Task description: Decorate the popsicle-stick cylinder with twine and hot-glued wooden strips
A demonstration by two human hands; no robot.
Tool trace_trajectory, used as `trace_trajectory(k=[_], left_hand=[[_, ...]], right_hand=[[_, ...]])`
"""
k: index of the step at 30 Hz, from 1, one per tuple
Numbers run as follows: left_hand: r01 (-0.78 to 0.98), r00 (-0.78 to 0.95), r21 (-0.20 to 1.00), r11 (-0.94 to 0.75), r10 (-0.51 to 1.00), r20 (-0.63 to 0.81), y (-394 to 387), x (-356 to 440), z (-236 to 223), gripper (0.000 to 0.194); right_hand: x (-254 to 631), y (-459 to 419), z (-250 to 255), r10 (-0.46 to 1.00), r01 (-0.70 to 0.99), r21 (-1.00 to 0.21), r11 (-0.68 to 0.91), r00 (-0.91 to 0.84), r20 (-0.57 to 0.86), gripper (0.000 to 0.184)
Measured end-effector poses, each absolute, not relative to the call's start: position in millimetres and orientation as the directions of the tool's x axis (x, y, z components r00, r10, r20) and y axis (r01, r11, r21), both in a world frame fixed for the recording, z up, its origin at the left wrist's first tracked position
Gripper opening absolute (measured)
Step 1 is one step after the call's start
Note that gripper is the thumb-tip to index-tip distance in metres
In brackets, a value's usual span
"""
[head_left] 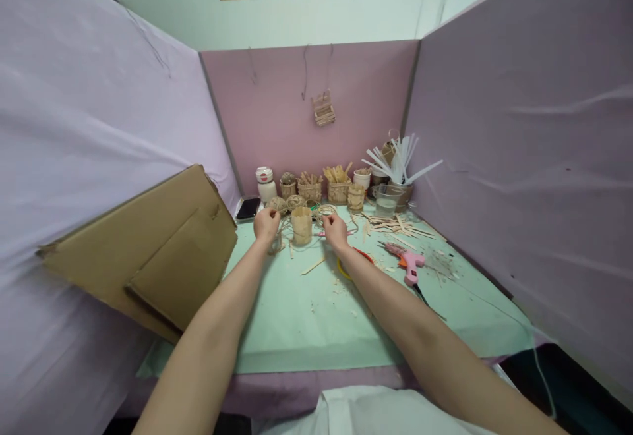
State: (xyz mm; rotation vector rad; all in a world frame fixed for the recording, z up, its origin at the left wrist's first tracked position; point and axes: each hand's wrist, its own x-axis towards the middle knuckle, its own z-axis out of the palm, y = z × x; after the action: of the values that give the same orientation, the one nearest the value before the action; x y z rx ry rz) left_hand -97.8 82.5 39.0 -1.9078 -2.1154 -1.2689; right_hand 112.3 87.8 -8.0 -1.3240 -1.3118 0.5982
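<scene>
A small wooden-stick cup (301,225) stands on the green mat (306,316) between my two hands. My left hand (266,223) is closed just left of it, pinching a strand of jute twine (291,205). My right hand (335,231) is closed just right of the cup, with its fingers pinched on the same tangle of twine. Loose twine loops lie behind the cup. What each pinch holds is small and partly hidden.
A pink glue gun (406,262) and scattered wooden sticks (395,225) lie at the right. Little stick baskets (339,188), a white jar (266,182) and a cup of white straws (398,168) line the back. A phone (248,208) and leaning cardboard (158,250) sit left.
</scene>
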Motion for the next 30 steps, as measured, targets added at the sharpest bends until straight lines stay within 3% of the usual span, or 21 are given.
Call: trace_trajectory(k=[10, 20, 30], left_hand=[[0.830, -0.209, 0.537, -0.149, 0.810, 0.548, 57.0, -95.1, 23.2, 0.018], [0.847, -0.059, 0.461, -0.265, 0.815, 0.577, 42.6, -72.4, 23.5, 0.014], [0.833, 0.035, 0.437, -0.339, 0.820, 0.571, 37.8, -60.6, 20.5, 0.016]], right_hand=[[114.3, 70.9, -7.8, 0.911, 0.377, -0.879, 0.291, 0.171, 0.374, 0.027], [103.9, 64.6, -5.5, 0.925, 0.395, -0.864, 0.312, 0.079, 0.371, 0.027], [91.6, 56.7, -3.3, 0.908, 0.410, -0.824, 0.391, -0.028, 0.417, 0.016]])
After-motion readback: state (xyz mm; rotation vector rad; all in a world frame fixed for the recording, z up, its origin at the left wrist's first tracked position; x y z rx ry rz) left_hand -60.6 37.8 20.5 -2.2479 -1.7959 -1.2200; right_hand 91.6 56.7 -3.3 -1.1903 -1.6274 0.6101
